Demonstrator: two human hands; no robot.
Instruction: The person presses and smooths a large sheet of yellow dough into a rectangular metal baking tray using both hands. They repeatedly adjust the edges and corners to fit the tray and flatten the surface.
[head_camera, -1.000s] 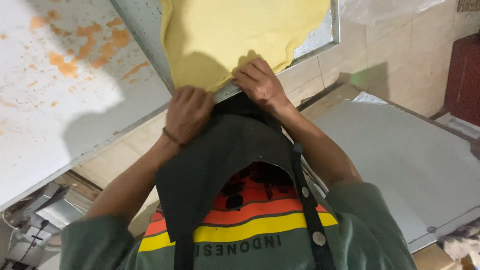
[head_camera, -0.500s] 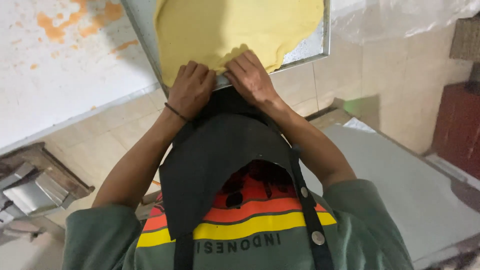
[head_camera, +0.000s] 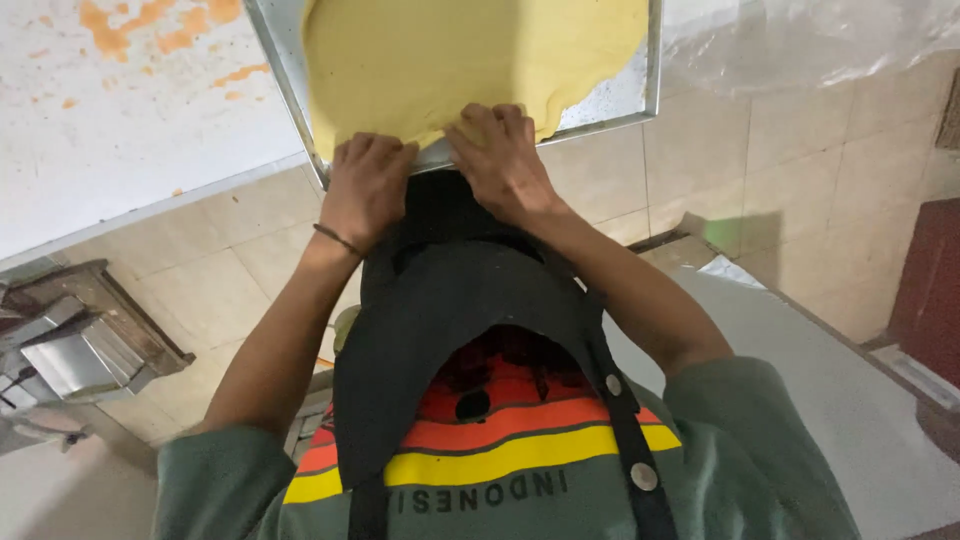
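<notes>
Closest to the camera, at the bottom of the frame, is the person's own front — a black apron (head_camera: 450, 330) over a green shirt with orange and yellow stripes. Going up from there, both forearms reach toward the top middle, a thin dark band on the left wrist. The left hand (head_camera: 365, 190) lies knuckles up with its fingers curled down over the near edge of a sheet of yellow dough (head_camera: 470, 60), and the right hand (head_camera: 505, 160) sits just beside it, doing the same; I can't tell if the fingertips are pinching the dough or only pressing on it, since they're tucked under. The dough lies in a shallow metal tray (head_camera: 610, 120) at the top centre and covers most of it, with bare metal showing at the lower right corner. The tray rests on a white desk (head_camera: 130, 120) with orange smears at the upper left. If the hands are working that edge, I'd say keep both close together and press evenly, so the thin sheet doesn't tear or bunch up. Further off — tiled floor, a metal machine (head_camera: 70, 350) at the left edge, and clear plastic wrap (head_camera: 800, 40) at the upper right.
</notes>
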